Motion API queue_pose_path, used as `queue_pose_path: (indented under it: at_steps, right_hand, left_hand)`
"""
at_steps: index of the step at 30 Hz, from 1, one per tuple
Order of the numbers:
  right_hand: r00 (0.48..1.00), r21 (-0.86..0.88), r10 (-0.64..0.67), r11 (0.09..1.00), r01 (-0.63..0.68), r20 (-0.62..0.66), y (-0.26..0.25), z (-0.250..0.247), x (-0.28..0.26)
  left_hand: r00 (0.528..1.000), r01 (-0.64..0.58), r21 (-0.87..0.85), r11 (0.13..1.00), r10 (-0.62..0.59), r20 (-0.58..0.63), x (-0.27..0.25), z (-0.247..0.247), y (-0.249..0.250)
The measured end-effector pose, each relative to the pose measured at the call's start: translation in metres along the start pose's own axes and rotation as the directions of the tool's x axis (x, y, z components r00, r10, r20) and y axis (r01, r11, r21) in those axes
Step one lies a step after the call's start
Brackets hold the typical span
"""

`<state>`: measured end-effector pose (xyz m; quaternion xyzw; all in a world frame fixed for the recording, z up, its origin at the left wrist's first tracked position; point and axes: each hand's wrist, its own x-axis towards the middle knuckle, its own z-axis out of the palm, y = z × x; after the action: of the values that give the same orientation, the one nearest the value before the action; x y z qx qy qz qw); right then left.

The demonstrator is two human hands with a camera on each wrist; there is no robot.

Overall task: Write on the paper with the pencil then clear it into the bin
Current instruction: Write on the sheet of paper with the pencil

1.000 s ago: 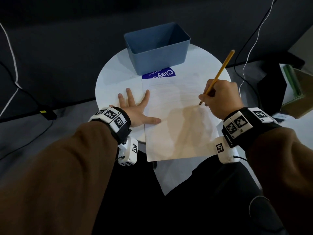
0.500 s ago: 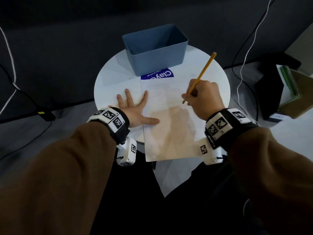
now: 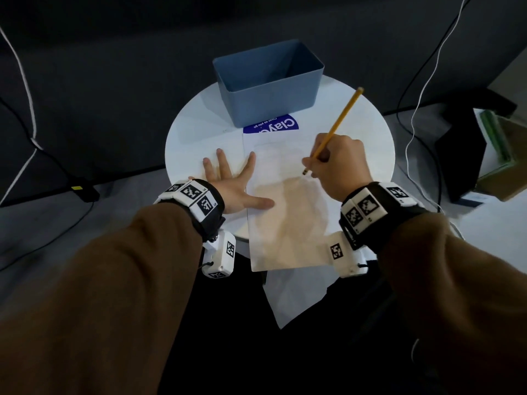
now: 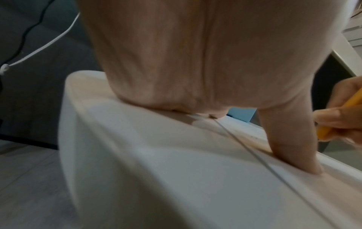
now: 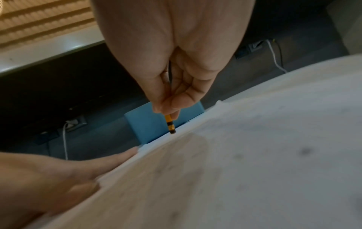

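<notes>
Right hand point(image 3: 338, 163) pinches yellow wooden pencil point(image 3: 333, 129); left hand point(image 3: 233, 182) flat, thumb pinning white paper sheet point(image 3: 285, 212). Lower-frame edge overhangs round white surface point(image 3: 194, 138): pressure there could buckle or tear it.

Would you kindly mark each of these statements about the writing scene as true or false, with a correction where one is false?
1. The right hand grips the pencil. True.
2. The left hand lies flat, its thumb on the paper. True.
3. The paper is already in the bin. False: it lies on the round table, in front of the bin.
4. The left hand holds the pencil. False: the left hand holds nothing and presses down with spread fingers.
5. The bin stands at the far side of the table. True.
</notes>
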<state>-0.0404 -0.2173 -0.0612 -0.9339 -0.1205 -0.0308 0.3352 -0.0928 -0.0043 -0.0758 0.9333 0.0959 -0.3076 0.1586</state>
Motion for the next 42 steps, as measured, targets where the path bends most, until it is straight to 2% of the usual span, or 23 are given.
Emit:
queue_pose_path:
  at_steps: [4,10,17,23,27,29,34,39,42]
  right_hand:
    - [1.000,-0.081,0.001,0.997,0.000,0.003,0.005,-0.002,0.001]
    - [0.988,-0.170,0.119,0.976,-0.134,-0.098,0.031,-0.035,-0.003]
    - [0.996,-0.114,0.078,0.990,-0.081,-0.032,0.028,-0.024,-0.009]
    - [0.992,-0.168,0.083,0.981,-0.099,-0.100,0.039,-0.045,-0.009]
    - [0.999,-0.120,0.028,0.992,-0.031,-0.023,0.029,-0.031,-0.007]
    - [0.999,-0.130,0.042,0.991,-0.042,-0.002,0.030,-0.028,-0.006]
    - [0.996,-0.138,0.081,0.987,-0.086,-0.047,0.031,-0.036,-0.004]
    - [1.000,-0.084,-0.006,0.996,0.006,0.005,0.013,-0.014,0.004]
    - [0.998,-0.138,0.056,0.989,-0.055,0.004,0.018,-0.017,0.008]
  left_hand:
    - [1.000,-0.001,0.015,1.000,0.001,-0.006,0.000,0.001,-0.002]
    - [1.000,0.020,0.043,0.999,-0.019,-0.004,0.001,-0.001,0.002]
    - [1.000,0.021,0.031,0.999,-0.021,0.000,0.000,0.000,0.002]
    - [1.000,0.022,0.009,1.000,-0.022,-0.002,0.000,0.000,0.002]
    - [1.000,0.016,-0.004,1.000,-0.016,-0.007,-0.002,0.000,0.003]
    - [1.000,0.015,0.001,1.000,-0.015,-0.009,-0.002,0.001,0.003]
    - [1.000,0.016,-0.003,1.000,-0.016,-0.008,0.000,0.001,0.002]
    - [1.000,0.005,-0.020,1.000,-0.005,-0.008,0.000,0.001,0.000]
    - [1.000,0.006,-0.008,1.000,-0.006,-0.009,0.000,0.002,-0.001]
